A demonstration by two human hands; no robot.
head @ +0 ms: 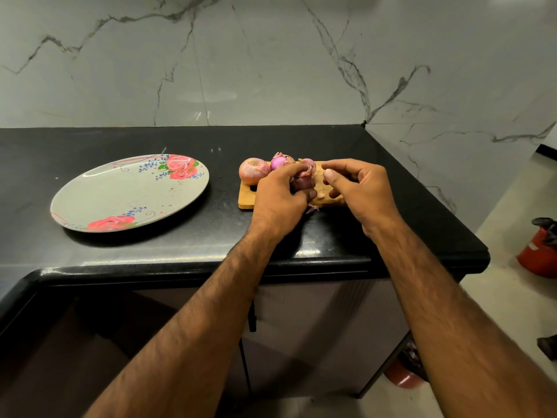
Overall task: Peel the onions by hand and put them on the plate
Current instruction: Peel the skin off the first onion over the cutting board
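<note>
My left hand (281,196) grips a purple onion (304,181) over a small wooden cutting board (245,197). My right hand (358,188) hovers just right of it with curled fingers and thumb, and I cannot see anything held between them. Three more onions lie at the board's far edge: a pale brown one (253,171), a pink one (280,162) and one partly hidden (309,162). A bit of loose skin (313,209) lies at the board's near edge. The oval floral plate (129,193) sits bare to the left.
The black countertop (211,230) ends in a rounded front edge close to my forearms and a corner at the right. A marble wall stands behind. On the floor to the right stands a red cylinder (538,254).
</note>
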